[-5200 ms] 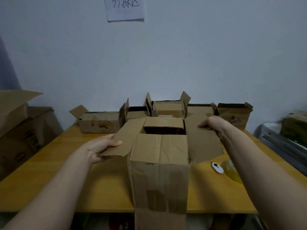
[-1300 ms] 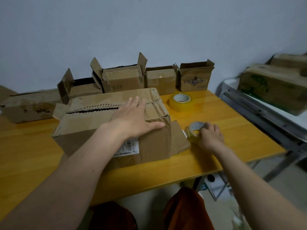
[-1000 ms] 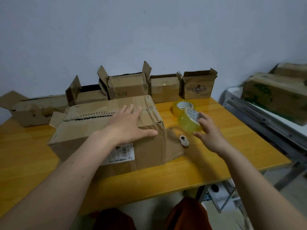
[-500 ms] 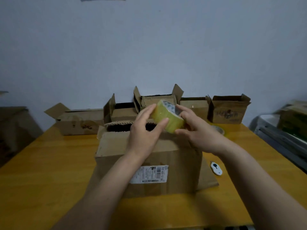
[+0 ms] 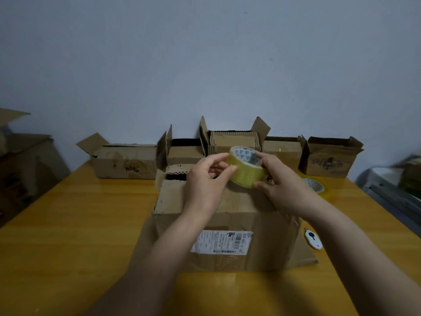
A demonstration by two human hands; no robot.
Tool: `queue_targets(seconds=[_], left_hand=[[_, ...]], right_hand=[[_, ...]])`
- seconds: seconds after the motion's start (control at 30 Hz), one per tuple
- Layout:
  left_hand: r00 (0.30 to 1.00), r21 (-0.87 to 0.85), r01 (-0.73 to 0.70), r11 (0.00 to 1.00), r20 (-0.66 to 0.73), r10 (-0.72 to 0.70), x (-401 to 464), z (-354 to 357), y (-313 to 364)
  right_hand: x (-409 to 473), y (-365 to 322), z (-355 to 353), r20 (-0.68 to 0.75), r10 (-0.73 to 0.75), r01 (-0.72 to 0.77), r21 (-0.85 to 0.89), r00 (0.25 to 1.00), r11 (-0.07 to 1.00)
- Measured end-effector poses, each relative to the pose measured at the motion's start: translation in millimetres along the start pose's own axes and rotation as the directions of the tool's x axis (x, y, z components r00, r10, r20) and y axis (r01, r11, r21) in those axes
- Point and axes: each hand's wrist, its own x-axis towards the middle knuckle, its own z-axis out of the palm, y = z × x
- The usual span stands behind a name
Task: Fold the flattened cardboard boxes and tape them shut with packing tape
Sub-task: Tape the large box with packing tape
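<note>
- My right hand [image 5: 282, 185] has lifted the tape roll [image 5: 247, 169] off the surface [image 5: 79, 224]
- Both hands' fingers now pinch it over the box [image 5: 227, 224], left hand [image 5: 205, 188] feeling for the end

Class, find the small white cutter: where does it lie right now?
In the head view, the cutter lies flat on the table, on the right, just beside the box with the label.
</note>
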Motion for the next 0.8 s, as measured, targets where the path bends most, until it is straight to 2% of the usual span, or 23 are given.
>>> queue_targets(seconds=[0.17,0.27,0.33,0.4,0.43,0.47,0.53,0.6,0.67,0.73,0.8], left_hand=[[0.994,-0.057,0.102,0.993,-0.039,-0.104,2,-1,-2],[0.985,0.005,0.146,0.989,-0.091,-0.145,7,-7,-3],[0.983,0.056,0.139,0.989,-0.128,-0.13,10,-11,-5],[0.975,0.024,0.169,0.985,-0.148,-0.163,14,-15,-9],[0.968,-0.012,0.204,0.979,-0.146,-0.204,16,-17,-11],[0.957,-0.061,0.25,0.966,-0.136,-0.256,17,-18,-12],[0.929,-0.211,0.338,0.917,-0.082,-0.361,19,-17,-12],[0.905,-0.333,0.398,0.855,-0.008,-0.425,21,-18,-8],[0.896,-0.375,0.417,0.828,0.012,-0.445,25,-22,-6],[0.893,-0.322,0.416,0.85,-0.033,-0.449,28,-32,-5],[0.892,-0.242,0.408,0.88,-0.099,-0.441,32,-50,-2]], right_hand=[[9,-9,11,-0.05,0.03,-0.034,-0.072,0.998,0.997],[11,-10,14,-0.019,-0.002,0.0,-0.122,1.0,0.993],[10,-10,16,-0.032,-0.085,0.076,-0.215,0.996,0.974],[11,-8,20,-0.138,-0.219,0.174,-0.281,0.966,0.944],[13,-7,22,-0.228,-0.248,0.195,-0.233,0.942,0.953],[17,-8,23,-0.322,-0.211,0.184,-0.112,0.923,0.977],[28,-13,25,-0.408,-0.028,0.133,0.232,0.913,0.964],[42,-21,33,-0.353,0.094,0.08,0.447,0.931,0.891],[52,-26,45,-0.265,0.129,0.04,0.548,0.956,0.836],[60,-33,54,-0.196,0.144,0.002,0.6,0.97,0.8],[65,-39,53,-0.158,0.147,-0.032,0.57,0.976,0.821]])
